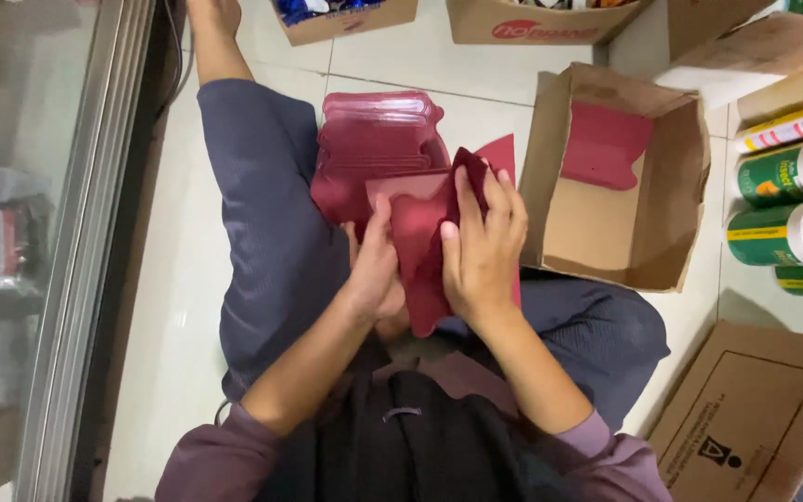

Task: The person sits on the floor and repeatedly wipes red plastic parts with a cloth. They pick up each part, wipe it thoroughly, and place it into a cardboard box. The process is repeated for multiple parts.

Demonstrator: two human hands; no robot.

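I sit on a tiled floor with a stack of dark red flat pouches (371,144) resting on my lap, wrapped in clear plastic. Both hands grip one dark red pouch (420,251) in front of the stack. My left hand (375,265) pinches its left edge from below. My right hand (480,237) lies over its right side, fingers spread across the upper corner. Part of the pouch is hidden beneath my right hand.
An open cardboard box (676,186) stands to my right with one red pouch (604,144) inside. Green cans (787,204) lie on a shelf at far right. More cardboard boxes (745,409) sit at the lower right and along the top. A glass door frame (85,232) runs down the left.
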